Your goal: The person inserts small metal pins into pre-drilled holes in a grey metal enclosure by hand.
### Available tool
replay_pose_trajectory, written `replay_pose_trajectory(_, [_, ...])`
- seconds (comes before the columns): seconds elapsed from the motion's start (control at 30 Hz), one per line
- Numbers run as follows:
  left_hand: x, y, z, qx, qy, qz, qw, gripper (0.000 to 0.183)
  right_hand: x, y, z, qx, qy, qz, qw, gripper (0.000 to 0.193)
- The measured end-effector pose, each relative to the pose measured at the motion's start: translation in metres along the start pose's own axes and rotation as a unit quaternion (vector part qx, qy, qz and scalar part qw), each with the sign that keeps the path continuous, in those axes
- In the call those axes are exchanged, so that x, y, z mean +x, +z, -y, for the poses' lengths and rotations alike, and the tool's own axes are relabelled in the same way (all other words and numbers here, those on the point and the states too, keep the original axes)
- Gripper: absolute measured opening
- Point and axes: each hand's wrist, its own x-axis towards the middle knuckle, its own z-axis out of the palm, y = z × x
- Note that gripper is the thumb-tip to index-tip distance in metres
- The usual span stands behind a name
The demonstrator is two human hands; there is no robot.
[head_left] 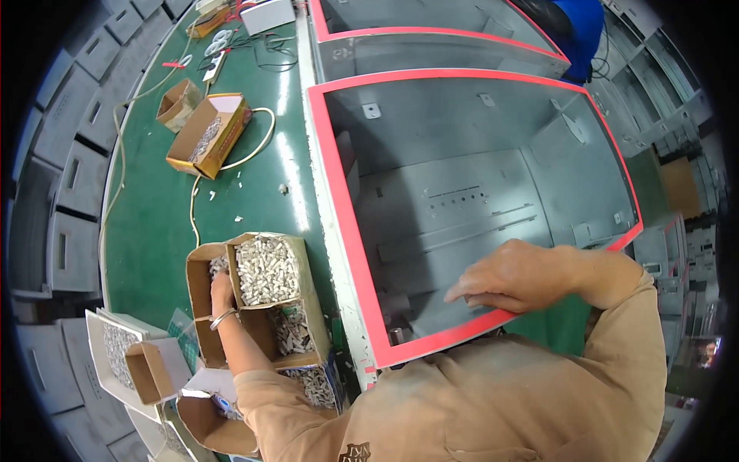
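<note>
My left hand (pixel 222 289) reaches down into the upper left compartment of an open cardboard box (pixel 309 271). Small metal parts (pixel 219 266) lie at its fingertips, and the box wall partly hides the fingers. In the compartment beside it is a heap of small whitish cylindrical pieces (pixel 266 269). My right hand (pixel 508 279) holds nothing and rests over the near rim of a large grey metal enclosure (pixel 477 177), its fingers stretched out. Red-pink strip (pixel 346 208) runs round the enclosure's opening.
The green table (pixel 254 189) carries a yellow carton (pixel 227 142) of small parts, a smaller cardboard box (pixel 178 103), cables and a power strip (pixel 215 68). Another framed enclosure (pixel 439 48) stands behind. More parts boxes (pixel 150 373) sit at lower left. Someone in blue (pixel 583 35) is at the far right.
</note>
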Motion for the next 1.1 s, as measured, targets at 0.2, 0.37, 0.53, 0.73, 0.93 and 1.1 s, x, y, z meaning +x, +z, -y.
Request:
replay_pose_trajectory(0.2, [-0.021, -0.006, -0.013, -0.059, -0.032, -0.286, 0.956, 0.030, 0.001, 0.012, -0.009, -0.023, -0.078, -0.089, 0.993, 0.020])
replay_pose_trajectory(0.37, [-0.013, -0.014, -0.017, -0.770, -0.066, -0.164, 0.613, 0.018, 0.002, 0.011, 0.000, -0.010, -0.026, -0.074, 0.997, 0.018])
replay_pose_trajectory(0.53, [-0.024, -0.011, 0.025, -0.945, -0.018, -0.040, 0.323, 0.020, 0.006, 0.010, 0.005, 0.020, -0.018, -0.047, 0.999, 0.018])
replay_pose_trajectory(0.73, [-0.021, -0.013, 0.025, -0.950, -0.091, -0.061, 0.293, 0.013, 0.007, 0.008, -0.002, -0.016, 0.016, -0.017, 1.000, 0.021])
replay_pose_trajectory(0.93, [-0.046, -0.036, 0.015, -0.981, 0.092, 0.037, 0.164, 0.019, 0.013, 0.004, -0.035, 0.063, -0.003, -0.117, 0.991, 0.019])
replay_pose_trajectory(1.1, [-0.173, -0.106, -0.130, -0.907, 0.333, 0.129, 0.223, 0.015, -0.004, -0.009, -0.025, 0.185, -0.012, -0.385, 0.904, 0.019])
